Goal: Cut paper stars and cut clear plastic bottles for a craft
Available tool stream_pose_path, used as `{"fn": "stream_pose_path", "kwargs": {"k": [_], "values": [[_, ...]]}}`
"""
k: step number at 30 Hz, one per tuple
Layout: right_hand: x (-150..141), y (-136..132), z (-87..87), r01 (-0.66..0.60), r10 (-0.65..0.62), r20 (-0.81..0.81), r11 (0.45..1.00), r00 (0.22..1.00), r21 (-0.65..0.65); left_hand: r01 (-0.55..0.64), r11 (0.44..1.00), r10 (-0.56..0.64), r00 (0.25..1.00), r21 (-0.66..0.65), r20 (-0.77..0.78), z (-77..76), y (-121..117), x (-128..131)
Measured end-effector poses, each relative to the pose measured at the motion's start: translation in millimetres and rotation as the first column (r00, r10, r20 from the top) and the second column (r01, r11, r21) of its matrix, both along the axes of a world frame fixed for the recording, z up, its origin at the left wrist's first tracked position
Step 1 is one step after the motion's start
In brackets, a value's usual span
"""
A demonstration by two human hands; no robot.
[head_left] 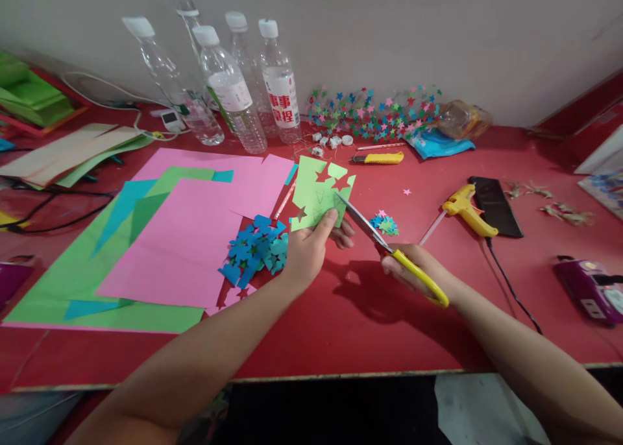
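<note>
My left hand (311,247) grips a piece of light green paper (311,198) by its lower edge, thumb in front. Star-shaped holes open in the paper, and faint drawn star outlines show on it. In my right hand (413,266) is a pair of scissors (419,277) with yellow handles. Its blade tips meet the paper's right side; how far the blades are apart I cannot tell. A small pile of cut paper stars (384,223) lies just beyond the scissors. Blue paper scraps (253,247) with star-shaped gaps are heaped left of my left hand.
Pink sheets (180,244) and green sheets (43,296) overlap at left. Plastic bottles (228,95) stand by the wall, beside a star-covered bottle (374,114) on its side. A yellow utility knife (384,158), hot glue gun (470,211), phone (496,205) and purple power strip (588,289) lie rightward.
</note>
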State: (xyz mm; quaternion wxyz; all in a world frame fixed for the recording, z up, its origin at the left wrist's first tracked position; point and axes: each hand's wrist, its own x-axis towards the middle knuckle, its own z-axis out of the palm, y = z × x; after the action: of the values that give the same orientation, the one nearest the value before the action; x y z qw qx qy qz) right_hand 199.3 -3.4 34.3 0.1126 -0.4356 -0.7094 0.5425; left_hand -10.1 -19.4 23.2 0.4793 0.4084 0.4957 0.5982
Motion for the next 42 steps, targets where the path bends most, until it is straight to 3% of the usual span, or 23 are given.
{"fn": "stream_pose_path", "kwargs": {"k": [12, 27, 31, 34, 38, 42], "values": [[-3, -1, 3.6, 0.016, -0.016, 0.009, 1.000, 1.000, 0.010, -0.017, 1.000, 0.017, 0.999, 0.000, 0.038, -4.7, 2, 0], [-1, 3, 6.0, 0.032, -0.034, 0.045, 0.998, 0.998, 0.054, 0.058, 0.998, -0.058, 0.997, 0.014, 0.053, 0.7, 5, -4], [1, 6, 8.9, 0.022, -0.026, 0.045, 0.996, 0.999, 0.083, -0.023, 0.993, 0.018, 0.999, 0.115, 0.039, 0.5, 12, -11], [1, 5, 8.3, 0.041, -0.041, -0.006, 0.999, 0.999, 0.020, -0.067, 0.991, 0.065, 0.998, 0.118, 0.021, -2.7, 13, -11], [0, -1, 2.5, 0.051, -0.058, -0.104, 0.996, 0.993, -0.074, -0.001, 0.998, -0.003, 0.998, 0.059, 0.065, -5.1, 4, -1], [-2, -6, -2.9, 0.020, -0.035, -0.176, 0.996, 0.984, -0.090, 0.109, 0.991, -0.117, 0.986, 0.076, 0.115, -2.0, -6, 10]]}}
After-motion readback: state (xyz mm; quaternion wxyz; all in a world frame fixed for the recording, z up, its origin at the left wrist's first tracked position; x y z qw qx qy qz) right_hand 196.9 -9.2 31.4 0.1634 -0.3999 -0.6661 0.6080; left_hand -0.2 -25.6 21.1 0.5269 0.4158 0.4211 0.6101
